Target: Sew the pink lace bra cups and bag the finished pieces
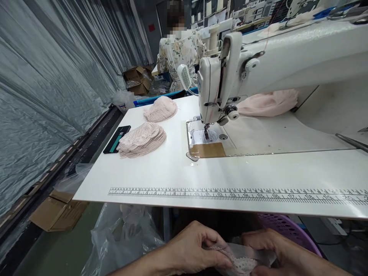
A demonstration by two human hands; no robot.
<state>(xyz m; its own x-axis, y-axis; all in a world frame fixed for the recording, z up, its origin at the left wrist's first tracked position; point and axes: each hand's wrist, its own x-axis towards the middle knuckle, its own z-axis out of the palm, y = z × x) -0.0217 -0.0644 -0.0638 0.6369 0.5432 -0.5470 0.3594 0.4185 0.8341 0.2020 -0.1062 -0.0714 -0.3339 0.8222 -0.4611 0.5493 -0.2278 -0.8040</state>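
Note:
Below the table's front edge, my left hand (198,247) pinches one side of a pale lace piece (243,264) with a sheer, see-through layer along it. On its other side, my right hand (276,249) grips the same piece, fingers curled round it. The lower part of the piece runs out of the picture. A white sewing machine (212,80) stands on the white table (161,172), its presser foot (206,131) over the metal plate. To its left lie a stack of pink lace cups (142,140) and another pink lace cup pile (161,109).
A dark phone (117,140) lies beside the lace stack. Pink fabric (268,103) is bunched behind the machine head. A printed ruler (235,194) runs along the front edge. Under the table are a purple basket (290,230) and a plastic bag (123,234). A person (179,50) sits beyond.

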